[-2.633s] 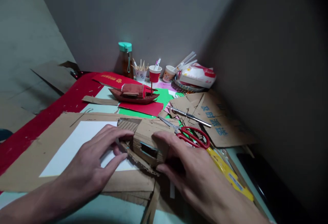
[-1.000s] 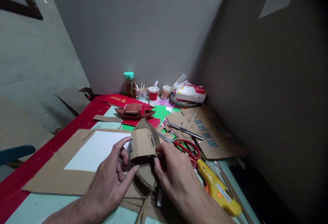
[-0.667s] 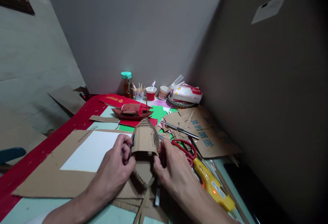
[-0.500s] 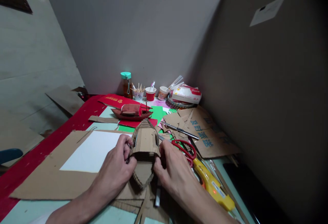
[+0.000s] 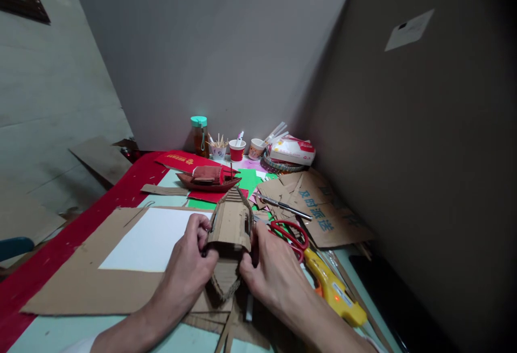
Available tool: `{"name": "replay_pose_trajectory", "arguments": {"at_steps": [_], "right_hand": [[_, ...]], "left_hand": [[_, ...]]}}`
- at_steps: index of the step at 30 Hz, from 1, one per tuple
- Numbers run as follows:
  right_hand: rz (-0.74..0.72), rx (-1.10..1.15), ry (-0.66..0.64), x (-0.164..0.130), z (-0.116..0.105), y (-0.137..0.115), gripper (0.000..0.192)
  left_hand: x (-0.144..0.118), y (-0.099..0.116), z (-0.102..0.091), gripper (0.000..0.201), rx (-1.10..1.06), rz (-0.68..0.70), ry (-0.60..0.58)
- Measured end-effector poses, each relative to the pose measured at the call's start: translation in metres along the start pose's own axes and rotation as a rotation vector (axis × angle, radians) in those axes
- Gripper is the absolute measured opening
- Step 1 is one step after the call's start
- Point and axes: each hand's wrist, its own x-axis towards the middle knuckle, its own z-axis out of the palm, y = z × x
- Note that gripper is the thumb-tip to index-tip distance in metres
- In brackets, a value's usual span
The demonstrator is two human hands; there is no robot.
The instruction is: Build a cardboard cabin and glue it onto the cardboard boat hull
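Observation:
I hold a brown corrugated cardboard boat model point(image 5: 231, 224) upright between both hands, just above the table. My left hand point(image 5: 189, 267) grips its left side and my right hand point(image 5: 270, 272) grips its right side, fingers curled around the cabin part. The pointed hull end hangs down between my wrists. Under the model lies a large cardboard sheet point(image 5: 81, 283) with a white paper point(image 5: 149, 240) on it.
Red-handled scissors point(image 5: 287, 233) and a yellow glue gun point(image 5: 333, 288) lie right of my right hand. A finished red boat model point(image 5: 208, 176), a craft knife point(image 5: 283, 206), printed cardboard scraps point(image 5: 323, 218), cups point(image 5: 236, 149) and a bottle point(image 5: 199, 135) stand farther back. Dark panel on the right.
The cardboard boat was lying flat under my hands; both hands have lifted it upright and closed around its sides. My view has also tilted up and back.

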Motion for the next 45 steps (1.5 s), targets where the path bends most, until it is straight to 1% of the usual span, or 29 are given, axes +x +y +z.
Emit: {"name": "replay_pose_trajectory", "arguments": {"at_steps": [2,6,8,12,16,20,22,26,32,40,45], "right_hand": [[0.035,-0.033,-0.003,0.0,-0.003,-0.003,0.03],[0.048,-0.102,-0.008,0.0,-0.007,-0.006,0.063],[0.043,-0.125,-0.017,0.0,-0.007,-0.005,0.071],[0.034,-0.113,-0.031,0.0,-0.004,-0.002,0.071],[0.048,-0.072,-0.013,0.0,0.0,0.001,0.072],[0.061,-0.016,0.018,-0.002,0.002,0.002,0.08],[0.059,0.005,0.014,-0.002,0.003,0.002,0.082],[0.055,0.006,-0.031,-0.002,0.004,0.003,0.078],[0.062,0.017,-0.049,-0.003,0.004,0.004,0.084],[0.047,0.044,-0.049,-0.003,0.006,0.006,0.085],[0.035,0.07,-0.05,-0.001,0.008,0.008,0.083]], "left_hand": [[-0.001,-0.001,0.0,0.026,-0.006,0.002,0.008],[-0.002,0.001,0.001,0.027,-0.023,0.02,0.029],[-0.002,0.004,0.001,0.027,-0.032,0.03,0.036],[-0.003,0.006,0.001,0.028,-0.034,0.034,0.052],[-0.005,0.001,0.001,0.029,-0.057,0.027,0.073],[-0.007,-0.004,0.002,0.03,-0.099,0.026,0.102],[-0.007,-0.005,0.003,0.03,-0.1,0.026,0.096],[-0.005,-0.009,0.006,0.026,-0.066,0.015,0.062],[-0.005,-0.017,0.008,0.027,-0.059,0.001,0.041],[-0.007,-0.021,0.006,0.026,-0.081,0.021,0.072],[-0.008,-0.017,0.004,0.026,-0.079,0.02,0.082]]}}
